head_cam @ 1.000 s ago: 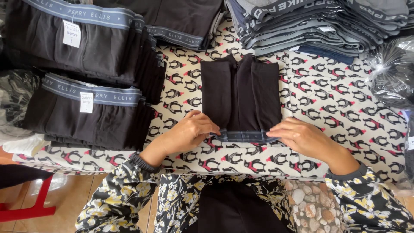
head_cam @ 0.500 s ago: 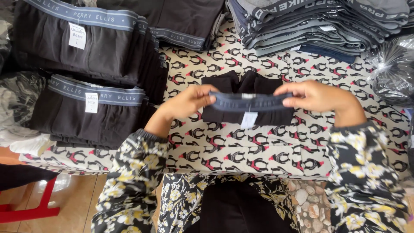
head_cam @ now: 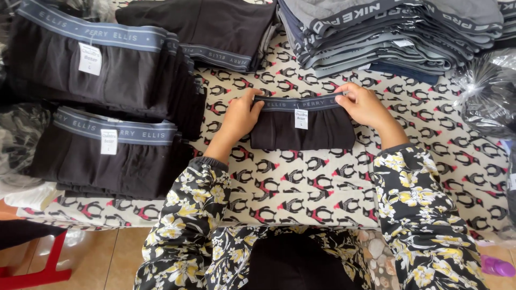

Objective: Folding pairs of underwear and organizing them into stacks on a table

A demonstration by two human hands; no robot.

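Note:
A pair of black boxer briefs point(head_cam: 301, 131) with a grey waistband and a small white tag lies folded on the penguin-patterned cloth point(head_cam: 301, 188). My left hand point(head_cam: 240, 115) pinches the left end of the waistband. My right hand point(head_cam: 365, 104) grips the right end. Both sleeves are dark with a yellow and white flower print.
Two stacks of folded black briefs point(head_cam: 102, 70) point(head_cam: 107, 153) stand at the left. More black ones point(head_cam: 215, 27) lie at the back, beside a pile of grey and blue garments point(head_cam: 387, 32). A plastic bag point(head_cam: 486, 91) sits at the right. A red frame point(head_cam: 32, 268) is on the floor.
The briefs lay open lengthwise with my hands on the waistband at the near edge. I folded the waistband end up and away, and the garment now lies as a short folded rectangle.

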